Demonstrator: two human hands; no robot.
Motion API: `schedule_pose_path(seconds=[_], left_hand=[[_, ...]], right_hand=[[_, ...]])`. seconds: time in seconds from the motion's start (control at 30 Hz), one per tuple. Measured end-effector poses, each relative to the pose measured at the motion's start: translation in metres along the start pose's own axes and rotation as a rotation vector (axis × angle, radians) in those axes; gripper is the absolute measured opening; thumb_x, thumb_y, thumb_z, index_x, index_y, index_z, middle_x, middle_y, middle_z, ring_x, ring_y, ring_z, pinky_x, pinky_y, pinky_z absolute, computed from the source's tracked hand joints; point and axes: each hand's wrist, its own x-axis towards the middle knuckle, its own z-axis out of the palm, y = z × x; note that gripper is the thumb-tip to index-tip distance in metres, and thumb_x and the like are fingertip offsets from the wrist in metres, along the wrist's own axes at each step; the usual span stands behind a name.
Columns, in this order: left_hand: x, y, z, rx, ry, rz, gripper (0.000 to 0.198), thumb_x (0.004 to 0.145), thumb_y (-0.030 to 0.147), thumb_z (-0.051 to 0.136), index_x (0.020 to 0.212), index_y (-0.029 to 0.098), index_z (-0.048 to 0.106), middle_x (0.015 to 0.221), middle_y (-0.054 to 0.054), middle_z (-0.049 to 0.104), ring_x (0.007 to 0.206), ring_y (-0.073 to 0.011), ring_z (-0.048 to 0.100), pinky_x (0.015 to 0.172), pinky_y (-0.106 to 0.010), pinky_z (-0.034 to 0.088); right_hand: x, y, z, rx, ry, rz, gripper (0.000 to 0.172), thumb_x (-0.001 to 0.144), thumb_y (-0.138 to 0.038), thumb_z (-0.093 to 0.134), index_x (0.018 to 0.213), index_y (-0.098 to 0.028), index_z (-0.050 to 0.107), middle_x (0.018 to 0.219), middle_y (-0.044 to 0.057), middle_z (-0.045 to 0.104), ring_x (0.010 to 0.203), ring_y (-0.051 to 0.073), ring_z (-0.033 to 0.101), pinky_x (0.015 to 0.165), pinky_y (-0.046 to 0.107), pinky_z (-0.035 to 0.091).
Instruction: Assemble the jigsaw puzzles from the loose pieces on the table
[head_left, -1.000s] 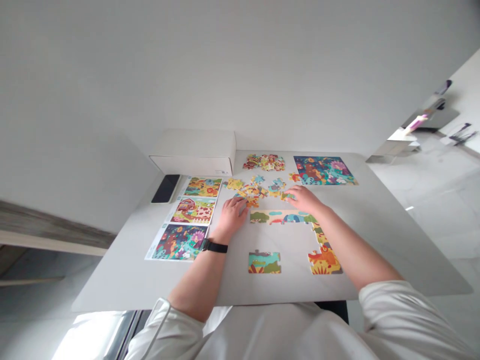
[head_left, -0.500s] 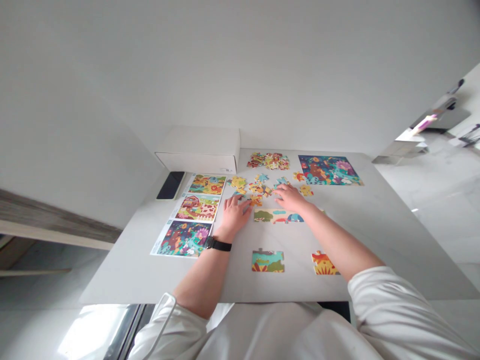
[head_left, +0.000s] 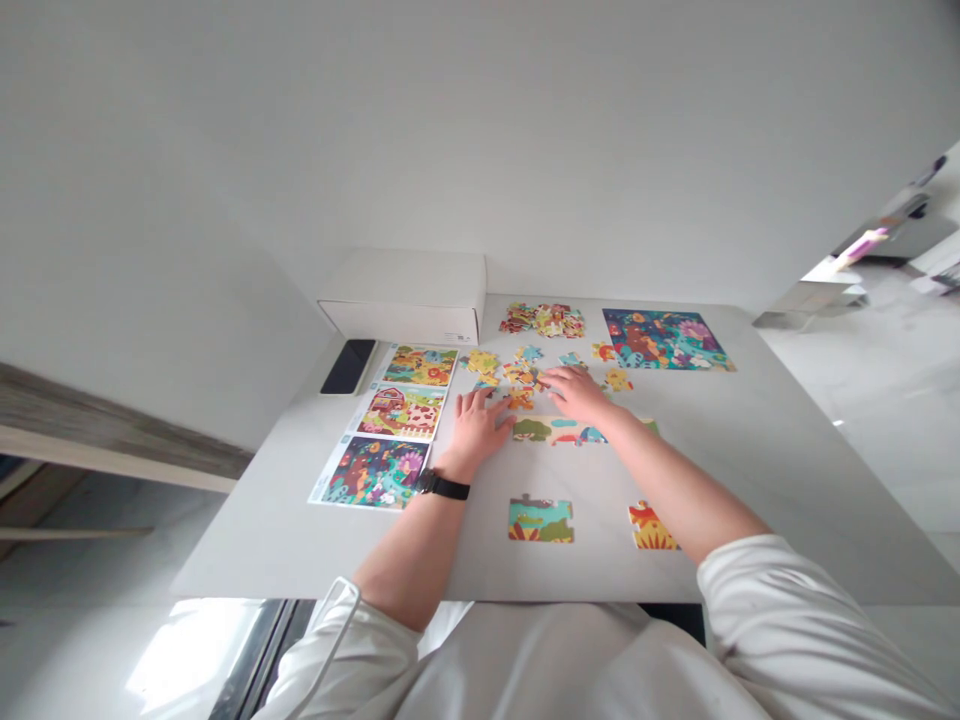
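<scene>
My left hand (head_left: 478, 428) lies on the table with its fingers spread, beside the loose yellow and orange puzzle pieces (head_left: 520, 398). Nothing shows in its grasp. My right hand (head_left: 576, 394) reaches into the right side of this loose pile (head_left: 519, 373), fingers stretched out and fingertips touching pieces there. A joined strip of puzzle (head_left: 562, 431) lies just below both hands, its right part under my right forearm. Closer to me are a joined green and blue section (head_left: 540, 521) and an orange and yellow section (head_left: 649, 527), partly hidden by that forearm.
On the left, a sheet with three printed pictures (head_left: 401, 412) lies beside a phone (head_left: 348, 366). A white box (head_left: 405, 300) stands behind them. Another heap of pieces (head_left: 553, 320) and a dark assembled puzzle (head_left: 667, 340) are at the back, near the wall.
My right hand has shifted slightly left over the loose pieces. The left hand stays beside the pile. The whole view has shifted a little.
</scene>
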Motion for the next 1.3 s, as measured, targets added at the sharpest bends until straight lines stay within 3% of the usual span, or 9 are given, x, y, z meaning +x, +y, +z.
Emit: schedule_pose_path(seconds=[0.1, 0.37, 0.57, 0.87, 1.07, 1.3], left_hand=[[0.001, 0.002, -0.004, 0.024, -0.01, -0.025, 0.045, 0.099, 0.039, 0.07, 0.143, 0.032, 0.071, 0.146, -0.012, 0.066, 0.139, -0.0373, 0.056, 0.127, -0.062, 0.035], [0.004, 0.005, -0.013, 0.048, 0.046, -0.155, 0.043, 0.102, 0.026, 0.058, 0.144, 0.026, 0.067, 0.143, -0.01, 0.069, 0.129, -0.031, 0.062, 0.117, -0.046, 0.047], [0.003, 0.002, -0.01, 0.07, 0.033, -0.192, 0.034, 0.1, 0.027, 0.06, 0.13, 0.025, 0.076, 0.141, -0.01, 0.07, 0.13, -0.033, 0.06, 0.121, -0.048, 0.043], [0.002, 0.007, -0.019, 0.074, 0.031, -0.235, 0.025, 0.102, 0.032, 0.061, 0.115, 0.03, 0.082, 0.126, -0.009, 0.073, 0.123, -0.0325, 0.06, 0.121, -0.052, 0.039], [0.0, 0.006, -0.017, 0.069, 0.048, -0.274, 0.027, 0.101, 0.031, 0.061, 0.12, 0.031, 0.08, 0.13, -0.009, 0.071, 0.126, -0.0339, 0.06, 0.127, -0.059, 0.032], [0.003, 0.003, -0.013, 0.047, 0.035, -0.261, 0.037, 0.1, 0.028, 0.059, 0.134, 0.031, 0.072, 0.143, -0.01, 0.068, 0.138, -0.034, 0.057, 0.132, -0.062, 0.025]], right_hand=[[0.002, -0.008, 0.0, -0.008, -0.036, -0.007, 0.04, 0.103, -0.021, 0.058, 0.14, -0.023, 0.074, 0.146, 0.012, 0.071, 0.136, 0.029, 0.062, 0.123, 0.048, 0.042], [-0.004, 0.003, -0.002, -0.158, -0.015, 0.233, 0.035, 0.103, -0.027, 0.062, 0.135, -0.022, 0.076, 0.142, 0.014, 0.071, 0.13, 0.034, 0.063, 0.115, 0.047, 0.046], [0.025, -0.022, 0.002, -0.086, 0.017, 0.108, 0.042, 0.104, -0.022, 0.056, 0.142, -0.02, 0.073, 0.143, 0.013, 0.071, 0.131, 0.031, 0.063, 0.119, 0.046, 0.045], [0.087, -0.072, 0.036, 0.006, -0.027, -0.125, 0.053, 0.101, -0.01, 0.05, 0.15, -0.02, 0.068, 0.156, 0.01, 0.066, 0.146, 0.027, 0.055, 0.127, 0.044, 0.038], [0.085, -0.066, 0.04, -0.077, 0.0, -0.017, 0.045, 0.105, -0.024, 0.054, 0.148, -0.02, 0.069, 0.155, 0.012, 0.065, 0.141, 0.033, 0.057, 0.121, 0.049, 0.043], [0.08, -0.061, 0.042, -0.09, 0.018, 0.076, 0.046, 0.105, -0.028, 0.057, 0.148, -0.022, 0.068, 0.156, 0.014, 0.063, 0.139, 0.036, 0.057, 0.118, 0.052, 0.045]])
